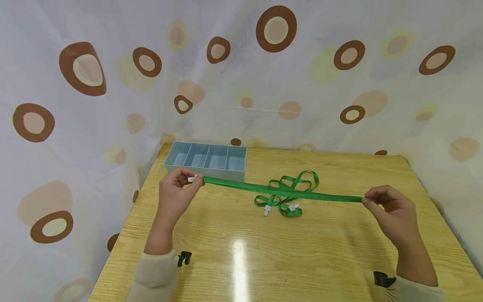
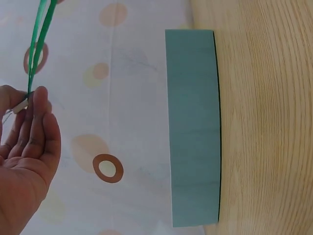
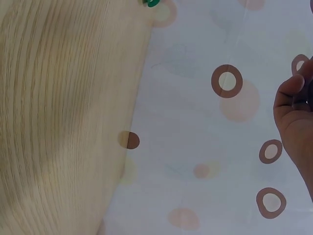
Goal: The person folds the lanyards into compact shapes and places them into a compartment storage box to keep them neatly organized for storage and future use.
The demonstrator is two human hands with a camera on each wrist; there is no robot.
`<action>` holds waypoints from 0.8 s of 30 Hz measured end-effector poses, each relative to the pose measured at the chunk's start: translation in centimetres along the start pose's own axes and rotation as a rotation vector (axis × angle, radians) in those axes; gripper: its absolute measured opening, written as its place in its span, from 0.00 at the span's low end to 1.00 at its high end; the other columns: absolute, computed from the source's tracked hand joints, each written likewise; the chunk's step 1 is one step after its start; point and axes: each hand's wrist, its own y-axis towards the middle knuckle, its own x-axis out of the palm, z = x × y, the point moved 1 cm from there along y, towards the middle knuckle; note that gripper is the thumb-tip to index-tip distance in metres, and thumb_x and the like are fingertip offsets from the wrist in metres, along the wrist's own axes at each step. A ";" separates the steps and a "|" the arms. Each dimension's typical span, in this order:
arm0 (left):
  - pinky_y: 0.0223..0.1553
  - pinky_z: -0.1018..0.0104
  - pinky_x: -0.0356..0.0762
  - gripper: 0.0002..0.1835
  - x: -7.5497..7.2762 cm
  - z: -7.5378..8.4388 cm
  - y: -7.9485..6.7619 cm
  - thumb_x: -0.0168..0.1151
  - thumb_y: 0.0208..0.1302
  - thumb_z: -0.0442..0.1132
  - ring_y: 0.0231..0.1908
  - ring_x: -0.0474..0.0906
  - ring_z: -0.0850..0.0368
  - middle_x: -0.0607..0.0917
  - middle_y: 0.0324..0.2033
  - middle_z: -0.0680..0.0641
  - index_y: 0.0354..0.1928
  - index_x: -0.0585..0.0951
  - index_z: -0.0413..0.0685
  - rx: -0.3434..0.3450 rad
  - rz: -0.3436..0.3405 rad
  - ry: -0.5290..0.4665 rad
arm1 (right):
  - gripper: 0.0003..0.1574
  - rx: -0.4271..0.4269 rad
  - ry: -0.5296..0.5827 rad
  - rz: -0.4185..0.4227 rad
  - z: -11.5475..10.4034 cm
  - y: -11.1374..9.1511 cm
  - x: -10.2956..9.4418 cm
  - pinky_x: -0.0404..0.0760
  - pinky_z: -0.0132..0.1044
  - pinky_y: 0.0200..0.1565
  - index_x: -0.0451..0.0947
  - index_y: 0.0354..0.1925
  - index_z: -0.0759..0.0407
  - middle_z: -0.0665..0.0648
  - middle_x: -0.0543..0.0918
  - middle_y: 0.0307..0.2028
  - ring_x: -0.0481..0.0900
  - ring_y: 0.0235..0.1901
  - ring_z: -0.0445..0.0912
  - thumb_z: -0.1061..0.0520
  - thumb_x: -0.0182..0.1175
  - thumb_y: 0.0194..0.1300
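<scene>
A green lanyard [image 1: 245, 186] is stretched almost straight above the table between two hands. At its white plastic clip end, my left hand [image 1: 176, 191] pinches it between thumb and fingers. My right hand [image 1: 394, 214] pinches the far end of the loop. In the left wrist view, two strands of the lanyard [image 2: 39, 39] run up from the fingertips of the left hand [image 2: 29, 142]. The right wrist view shows the right hand [image 3: 296, 112] only in part, at the edge. Below the stretched band, more green lanyards [image 1: 296, 181] with white clips [image 1: 267, 209] lie loosely looped on the table.
A light blue box [image 1: 230, 175] with several compartments stands at the back left of the wooden table [image 1: 302, 251], just behind the left hand. A white curtain [image 1: 241, 84] with brown ring patterns hangs behind the table and along its sides.
</scene>
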 end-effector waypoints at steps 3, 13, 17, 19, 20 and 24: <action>0.39 0.70 0.87 0.09 0.0 0.1 0.0 0.75 0.66 0.33 0.36 0.89 0.60 0.90 0.32 0.46 0.41 0.81 0.40 0.021 -0.004 -0.072 | 0.05 0.012 0.010 0.016 0.0 0.1 0.0 0.78 0.19 0.47 0.78 0.42 0.76 0.43 0.83 0.38 0.79 0.37 0.37 0.78 0.60 0.69; 0.41 0.71 0.87 0.13 0.3 0.6 0.2 0.72 0.63 0.23 0.37 0.88 0.61 0.86 0.35 0.51 0.43 0.75 0.31 0.092 -0.059 -0.198 | 0.03 0.014 -0.026 0.045 0.5 0.4 0.5 0.76 0.22 0.40 0.80 0.42 0.76 0.47 0.82 0.35 0.78 0.35 0.37 0.75 0.61 0.70; 0.45 0.72 0.86 0.13 0.6 0.9 0.1 0.72 0.61 0.22 0.39 0.87 0.61 0.87 0.36 0.50 0.42 0.76 0.30 0.104 -0.041 -0.189 | 0.03 0.023 -0.041 0.032 0.9 0.5 1.0 0.74 0.25 0.37 0.81 0.42 0.74 0.48 0.82 0.34 0.76 0.34 0.37 0.74 0.62 0.70; 0.47 0.71 0.86 0.13 0.7 1.2 0.2 0.72 0.62 0.22 0.40 0.87 0.59 0.88 0.36 0.48 0.42 0.76 0.30 0.117 -0.039 -0.178 | 0.04 0.028 -0.055 0.027 0.9 0.4 1.3 0.73 0.25 0.37 0.81 0.42 0.73 0.44 0.81 0.34 0.75 0.33 0.37 0.74 0.62 0.69; 0.48 0.71 0.86 0.13 0.8 1.4 0.2 0.72 0.62 0.23 0.40 0.87 0.59 0.88 0.36 0.47 0.42 0.76 0.31 0.124 -0.039 -0.172 | 0.04 0.030 -0.063 0.030 0.9 0.4 1.4 0.72 0.25 0.37 0.81 0.42 0.73 0.42 0.81 0.33 0.75 0.33 0.37 0.74 0.63 0.69; 0.50 0.71 0.85 0.13 1.1 1.7 0.3 0.73 0.62 0.24 0.40 0.87 0.59 0.88 0.36 0.44 0.42 0.76 0.31 0.139 -0.040 -0.157 | 0.05 0.028 -0.077 0.047 0.7 0.6 1.7 0.72 0.23 0.38 0.81 0.43 0.72 0.37 0.81 0.33 0.75 0.33 0.36 0.74 0.65 0.68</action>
